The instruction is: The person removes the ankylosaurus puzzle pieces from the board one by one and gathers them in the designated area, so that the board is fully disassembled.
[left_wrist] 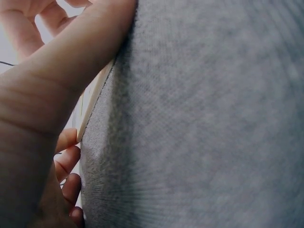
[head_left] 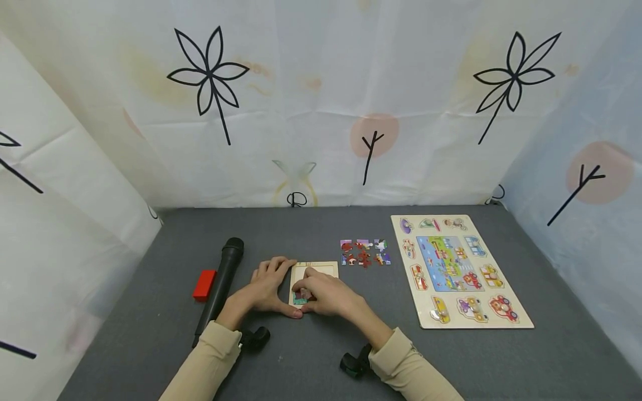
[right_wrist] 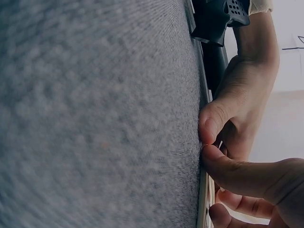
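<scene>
A small pale wooden puzzle tray (head_left: 326,269) lies flat on the table between both hands. My left hand (head_left: 266,287) spans its left side, with fingers at the far left corner and thumb (left_wrist: 102,42) along the near edge. Curled over the tray, my right hand (head_left: 328,292) has its fingertips on a brown-and-teal jigsaw piece (head_left: 300,298) in the near left part. The right thumb (right_wrist: 216,156) meets the tray's near edge, close to the left thumb's tip. The fingers partly hide the piece, so its fit cannot be told.
Several loose jigsaw pieces (head_left: 363,253) lie right of the tray. Farther right is a large wooden knob puzzle board (head_left: 411,278). A black microphone (head_left: 220,284) and a red block (head_left: 204,285) lie left. Printed cloth (head_left: 321,100) stands behind the grey table (head_left: 301,362).
</scene>
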`<state>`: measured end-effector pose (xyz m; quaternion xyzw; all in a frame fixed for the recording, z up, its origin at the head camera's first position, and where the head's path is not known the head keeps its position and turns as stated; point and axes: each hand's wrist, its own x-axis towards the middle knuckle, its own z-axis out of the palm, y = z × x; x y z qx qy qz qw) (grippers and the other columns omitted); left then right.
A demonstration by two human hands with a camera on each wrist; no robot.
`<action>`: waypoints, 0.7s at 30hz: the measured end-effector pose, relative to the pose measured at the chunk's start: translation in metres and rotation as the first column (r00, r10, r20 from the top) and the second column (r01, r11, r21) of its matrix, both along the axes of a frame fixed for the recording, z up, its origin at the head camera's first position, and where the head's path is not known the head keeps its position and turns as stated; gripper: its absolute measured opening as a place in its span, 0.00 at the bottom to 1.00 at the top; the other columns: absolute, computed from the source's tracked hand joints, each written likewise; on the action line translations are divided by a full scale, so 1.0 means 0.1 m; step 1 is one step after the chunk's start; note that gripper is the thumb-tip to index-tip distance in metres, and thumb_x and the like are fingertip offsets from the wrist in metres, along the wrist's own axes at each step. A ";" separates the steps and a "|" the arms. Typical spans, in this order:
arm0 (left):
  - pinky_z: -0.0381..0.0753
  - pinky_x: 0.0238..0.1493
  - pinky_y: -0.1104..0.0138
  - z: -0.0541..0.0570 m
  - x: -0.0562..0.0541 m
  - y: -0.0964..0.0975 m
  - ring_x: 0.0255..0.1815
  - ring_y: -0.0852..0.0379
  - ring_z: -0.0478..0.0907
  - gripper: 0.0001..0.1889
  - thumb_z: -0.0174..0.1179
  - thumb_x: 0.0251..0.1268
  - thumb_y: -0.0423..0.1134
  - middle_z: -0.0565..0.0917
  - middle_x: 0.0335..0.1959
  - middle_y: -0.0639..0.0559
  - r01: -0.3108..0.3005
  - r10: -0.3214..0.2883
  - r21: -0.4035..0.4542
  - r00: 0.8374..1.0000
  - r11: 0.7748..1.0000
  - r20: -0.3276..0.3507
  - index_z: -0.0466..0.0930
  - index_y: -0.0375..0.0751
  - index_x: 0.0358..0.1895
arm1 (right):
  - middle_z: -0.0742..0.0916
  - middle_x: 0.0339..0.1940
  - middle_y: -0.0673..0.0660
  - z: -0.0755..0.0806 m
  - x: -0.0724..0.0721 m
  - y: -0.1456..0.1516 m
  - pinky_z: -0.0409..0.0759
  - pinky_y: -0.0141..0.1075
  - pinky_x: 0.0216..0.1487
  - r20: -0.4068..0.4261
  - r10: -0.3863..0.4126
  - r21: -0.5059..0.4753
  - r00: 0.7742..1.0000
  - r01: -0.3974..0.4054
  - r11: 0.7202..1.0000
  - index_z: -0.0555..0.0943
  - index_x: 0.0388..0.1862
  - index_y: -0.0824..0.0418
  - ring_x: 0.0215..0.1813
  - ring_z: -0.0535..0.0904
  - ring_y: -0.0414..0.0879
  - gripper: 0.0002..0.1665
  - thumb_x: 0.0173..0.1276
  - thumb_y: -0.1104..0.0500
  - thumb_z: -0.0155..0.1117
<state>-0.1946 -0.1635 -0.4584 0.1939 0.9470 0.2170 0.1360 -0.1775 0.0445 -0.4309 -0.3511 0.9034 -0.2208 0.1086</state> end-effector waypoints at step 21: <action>0.60 0.70 0.38 -0.03 -0.01 -0.01 0.75 0.35 0.56 0.65 0.80 0.37 0.69 0.59 0.77 0.43 0.005 -0.005 -0.006 1.000 1.000 -0.001 0.56 0.50 0.81 | 0.82 0.46 0.54 0.07 -0.02 0.16 0.75 0.32 0.37 -0.018 -0.043 -0.002 0.999 0.043 0.999 0.86 0.56 0.54 0.37 0.75 0.41 0.18 0.68 0.58 0.73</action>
